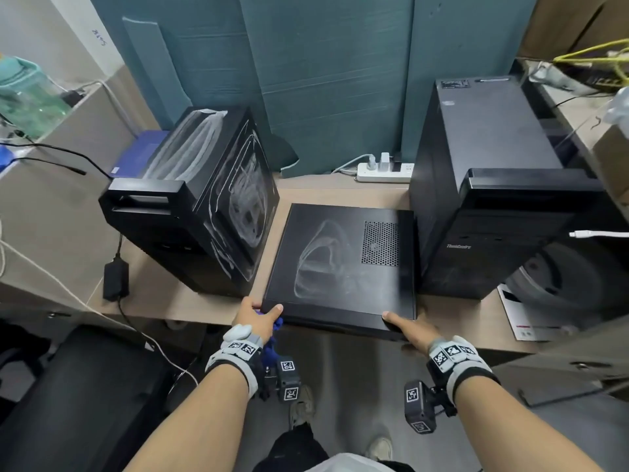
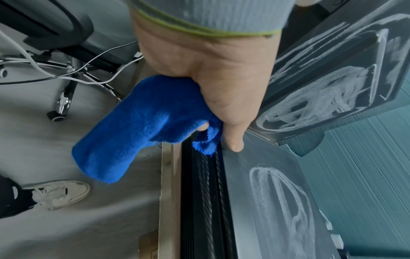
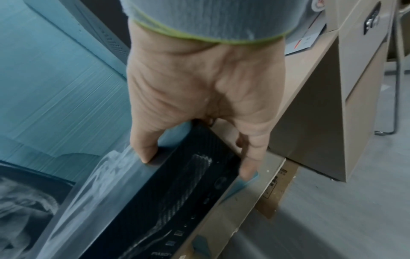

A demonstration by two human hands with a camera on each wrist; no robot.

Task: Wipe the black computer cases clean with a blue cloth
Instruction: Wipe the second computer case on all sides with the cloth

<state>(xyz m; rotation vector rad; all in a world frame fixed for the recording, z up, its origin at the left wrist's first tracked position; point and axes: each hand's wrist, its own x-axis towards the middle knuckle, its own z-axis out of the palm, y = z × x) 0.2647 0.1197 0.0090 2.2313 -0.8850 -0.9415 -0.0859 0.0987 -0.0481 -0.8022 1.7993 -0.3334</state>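
Left hand [image 1: 257,316] clutching blue cloth [image 2: 142,126], right hand [image 1: 406,327] gripping flat case [image 1: 343,264]

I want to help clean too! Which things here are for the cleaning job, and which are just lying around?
For the job:
blue cloth, held in the left hand
flat black case, both hands on it
left tower
right tower

Just lying about:
power strip
green bottle
black adapter

beige desk [image 1: 442,310], three black computer cases [image 1: 343,264], power strip [image 1: 383,172]
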